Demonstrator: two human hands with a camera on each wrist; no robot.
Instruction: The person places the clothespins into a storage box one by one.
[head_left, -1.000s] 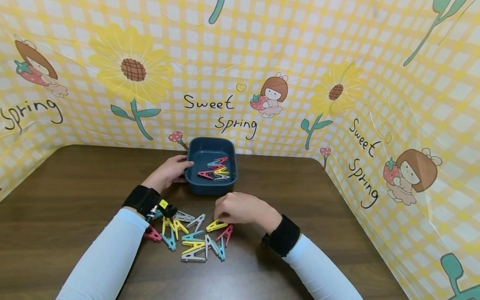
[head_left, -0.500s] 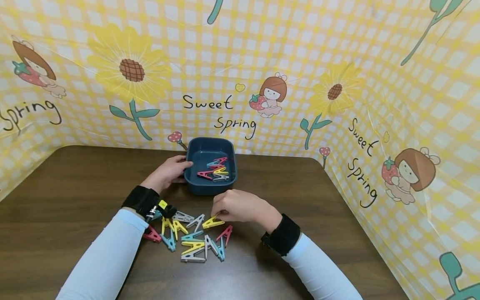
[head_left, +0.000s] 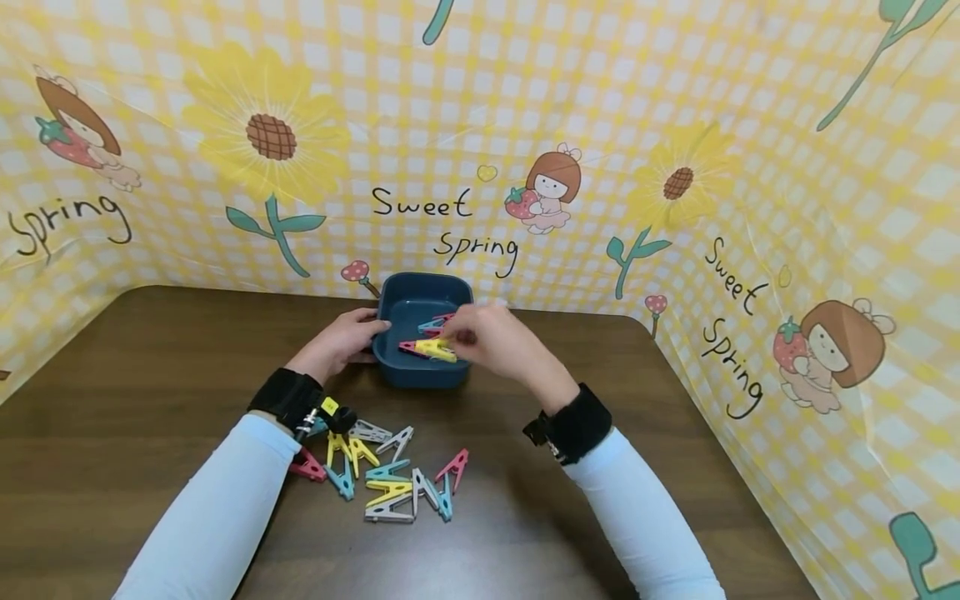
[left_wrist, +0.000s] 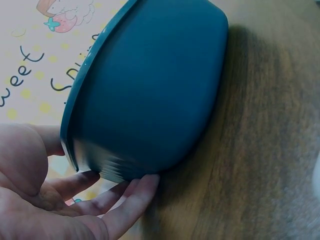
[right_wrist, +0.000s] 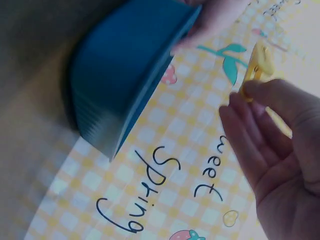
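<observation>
A dark blue plastic bin (head_left: 423,379) stands at the back of the table, with several coloured clothespins inside, partly hidden by the right hand. My left hand (head_left: 341,343) grips its left side: the thumb lies over the rim and the fingers press the outer wall (left_wrist: 150,90) in the left wrist view. Over the bin's front right, my right hand (head_left: 495,342) pinches a yellow clothespin (head_left: 435,349) between thumb and fingertips. The right wrist view shows this yellow clothespin (right_wrist: 257,65) held above the rim.
Several loose clothespins in grey, yellow, blue and red lie on the brown wooden table (head_left: 600,517) in front of the bin, among them a red clothespin (head_left: 453,468) at the right. A yellow checked cloth (head_left: 315,83) rises behind the table and along its sides.
My right hand has lifted the yellow clothespin off the table and moved it up and away from me, over the bin. My left hand keeps its grip on the bin.
</observation>
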